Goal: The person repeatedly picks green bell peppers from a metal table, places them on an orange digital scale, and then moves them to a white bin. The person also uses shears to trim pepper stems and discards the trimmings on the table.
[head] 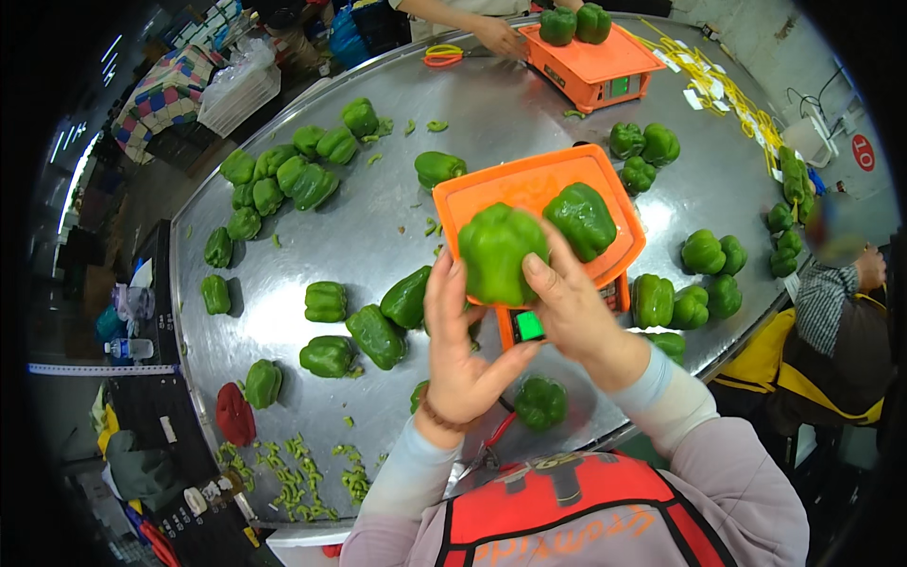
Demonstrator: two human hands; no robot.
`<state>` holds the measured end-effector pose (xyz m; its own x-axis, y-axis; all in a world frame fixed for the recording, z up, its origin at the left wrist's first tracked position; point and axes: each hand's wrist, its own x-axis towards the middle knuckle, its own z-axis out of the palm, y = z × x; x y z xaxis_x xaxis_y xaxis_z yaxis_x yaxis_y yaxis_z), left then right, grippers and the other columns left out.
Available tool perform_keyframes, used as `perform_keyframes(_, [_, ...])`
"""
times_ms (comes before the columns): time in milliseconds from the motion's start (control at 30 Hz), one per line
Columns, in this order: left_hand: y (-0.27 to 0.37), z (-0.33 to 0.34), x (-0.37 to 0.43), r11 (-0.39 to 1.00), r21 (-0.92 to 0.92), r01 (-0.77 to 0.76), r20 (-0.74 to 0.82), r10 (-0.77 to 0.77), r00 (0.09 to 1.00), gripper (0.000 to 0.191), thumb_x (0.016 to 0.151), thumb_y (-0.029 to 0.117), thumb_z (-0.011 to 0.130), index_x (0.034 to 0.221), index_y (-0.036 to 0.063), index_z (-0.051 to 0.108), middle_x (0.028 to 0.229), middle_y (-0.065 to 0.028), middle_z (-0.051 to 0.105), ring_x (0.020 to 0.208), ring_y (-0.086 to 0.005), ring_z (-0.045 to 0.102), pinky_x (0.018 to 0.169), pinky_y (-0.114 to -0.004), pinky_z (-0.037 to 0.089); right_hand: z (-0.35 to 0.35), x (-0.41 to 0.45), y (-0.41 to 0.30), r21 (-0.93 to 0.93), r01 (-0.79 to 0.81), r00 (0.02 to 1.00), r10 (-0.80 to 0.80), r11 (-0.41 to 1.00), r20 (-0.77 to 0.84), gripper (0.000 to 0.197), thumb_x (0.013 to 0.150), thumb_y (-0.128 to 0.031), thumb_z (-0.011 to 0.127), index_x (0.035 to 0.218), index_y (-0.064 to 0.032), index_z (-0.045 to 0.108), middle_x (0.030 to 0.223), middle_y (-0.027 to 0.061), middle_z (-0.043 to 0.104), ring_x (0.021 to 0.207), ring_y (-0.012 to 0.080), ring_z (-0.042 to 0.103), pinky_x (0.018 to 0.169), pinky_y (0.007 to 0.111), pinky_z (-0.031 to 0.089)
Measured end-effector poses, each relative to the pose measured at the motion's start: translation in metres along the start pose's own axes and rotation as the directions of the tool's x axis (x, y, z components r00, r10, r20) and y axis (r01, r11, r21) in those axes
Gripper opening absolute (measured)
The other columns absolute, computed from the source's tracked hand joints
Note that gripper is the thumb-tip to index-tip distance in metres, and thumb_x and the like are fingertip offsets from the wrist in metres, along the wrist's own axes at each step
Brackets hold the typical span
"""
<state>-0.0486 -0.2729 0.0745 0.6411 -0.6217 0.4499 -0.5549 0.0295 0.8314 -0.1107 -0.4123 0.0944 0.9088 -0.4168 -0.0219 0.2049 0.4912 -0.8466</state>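
Note:
Both my hands hold one green bell pepper [502,254] above the orange tray of a digital scale [521,177]. My left hand [460,347] is spread along the pepper's left side, palm up, fingers apart. My right hand [577,305] grips its right side, the thumb on its front. Another green bell pepper [581,221] lies on the tray's right part. Below the tray shows the scale's lit green display [528,325]. A single pepper [541,403] sits on the metal table under my right forearm, beside red-handled pliers or cutters [500,429].
Many peppers [305,181] lie across the steel table [269,298]. Cut stem pieces [297,482] and a red item [235,414] are at its near left. Across it, a co-worker's hand [500,37] touches a second orange scale [592,60]. Yellow ties [737,99] line the right edge; another person [843,312] is at right.

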Motion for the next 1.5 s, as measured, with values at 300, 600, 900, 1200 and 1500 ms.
perform_keyframes(300, [-0.003, 0.020, 0.003, 0.890, -0.401, 0.217, 0.080, -0.202, 0.976, 0.089, 0.069, 0.011, 0.078, 0.140, 0.0011, 0.027, 0.131, -0.0186, 0.044, 0.121, -0.0270, 0.048, 0.100, -0.037, 0.042, -0.023, -0.034, 0.012, 0.040, -0.223, 0.972, 0.225, 0.974, -0.070, 0.061, 0.097, -0.046, 0.047, 0.142, -0.0083, 0.032, 0.125, 0.0048, 0.047, 0.107, 0.0153, 0.051, 0.081, 0.031, 0.048])
perform_keyframes(600, [-0.017, 0.011, -0.009, 0.833, -0.516, 0.199, 0.152, -0.140, 0.978, 0.069, 0.082, 0.016, 0.061, 0.138, 0.0084, 0.022, 0.146, -0.0191, 0.027, 0.134, -0.0282, 0.032, 0.110, -0.042, 0.027, -0.034, -0.030, 0.007, -0.010, -0.227, 0.970, 0.227, 0.974, 0.087, 0.060, 0.090, -0.033, 0.063, 0.136, -0.0037, 0.038, 0.123, 0.0079, 0.050, 0.102, 0.0141, 0.055, 0.075, 0.026, 0.050])
perform_keyframes(900, [-0.020, 0.004, -0.009, 0.726, -0.639, 0.255, 0.205, -0.159, 0.966, 0.067, 0.081, 0.015, 0.056, 0.141, 0.0079, 0.026, 0.149, -0.0141, 0.025, 0.137, -0.0264, 0.029, 0.113, -0.042, 0.024, -0.029, -0.030, 0.014, -0.003, -0.234, 0.972, 0.234, 0.972, 0.026, 0.056, 0.090, -0.031, 0.063, 0.134, -0.0045, 0.041, 0.118, 0.0057, 0.053, 0.094, 0.0120, 0.057, 0.069, 0.025, 0.050])
perform_keyframes(1200, [-0.042, -0.024, -0.014, 0.896, -0.299, 0.328, -0.022, -0.350, 0.936, 0.020, 0.095, 0.013, 0.052, 0.095, -0.0015, 0.065, 0.131, -0.0146, 0.050, 0.110, -0.0239, 0.057, 0.094, -0.036, 0.045, -0.065, -0.037, -0.006, -0.285, 0.126, 0.974, -0.173, 0.950, -0.144, 0.061, 0.088, -0.027, 0.063, 0.136, -0.0029, 0.034, 0.123, 0.0092, 0.052, 0.108, 0.0183, 0.055, 0.084, 0.033, 0.051])
perform_keyframes(1500, [-0.052, -0.062, -0.046, 0.865, -0.042, 0.500, -0.193, -0.498, 0.845, 0.008, 0.079, 0.000, 0.064, 0.087, 0.0029, 0.064, 0.141, -0.0140, 0.042, 0.123, -0.0290, 0.048, 0.099, -0.041, 0.040, -0.331, 0.023, -0.095, -0.683, -0.089, 0.496, -0.563, 0.725, -0.661, 0.076, 0.074, -0.029, 0.077, 0.135, -0.0017, 0.041, 0.117, 0.0163, 0.057, 0.103, 0.0260, 0.060, 0.085, 0.038, 0.051])
